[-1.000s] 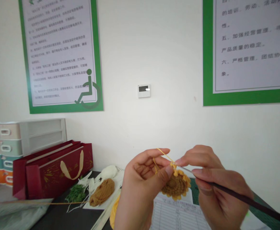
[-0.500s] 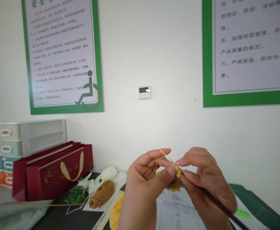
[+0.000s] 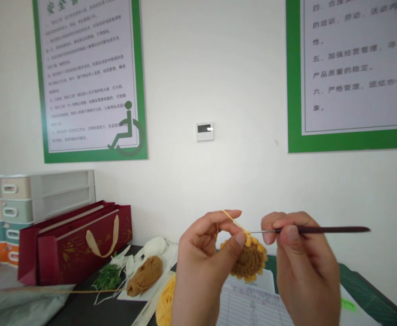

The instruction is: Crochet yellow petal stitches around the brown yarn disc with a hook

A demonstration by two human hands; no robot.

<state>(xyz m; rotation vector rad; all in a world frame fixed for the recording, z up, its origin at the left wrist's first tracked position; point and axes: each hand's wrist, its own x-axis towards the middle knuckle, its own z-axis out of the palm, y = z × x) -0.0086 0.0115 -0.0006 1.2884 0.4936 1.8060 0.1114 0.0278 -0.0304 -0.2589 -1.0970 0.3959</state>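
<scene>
My left hand [image 3: 207,253] pinches a round crocheted piece [image 3: 249,262], brown in the middle with a scalloped yellow edge, between thumb and fingers. Yellow yarn runs over its raised index finger down to the edge. In my right hand [image 3: 303,258] is a crochet hook [image 3: 324,229] with a dark handle, gripped between thumb and fingers and lying nearly level. The hook's thin metal shaft reaches left to the yellow stitches at the top of the piece. Its very tip is hidden at the stitches.
A yellow yarn ball [image 3: 166,301], a brown yarn ball [image 3: 145,276], white yarn [image 3: 155,246] and green yarn [image 3: 106,277] lie on the dark table. Red gift bags [image 3: 79,240] stand behind, beside drawer boxes [image 3: 16,213]. Printed paper [image 3: 249,303] and a green cutting mat [image 3: 368,290] lie below my hands.
My right hand has turned and drawn away to the right, bringing the hook from a downward slant to nearly level. More of the crocheted piece shows. My left hand has barely moved.
</scene>
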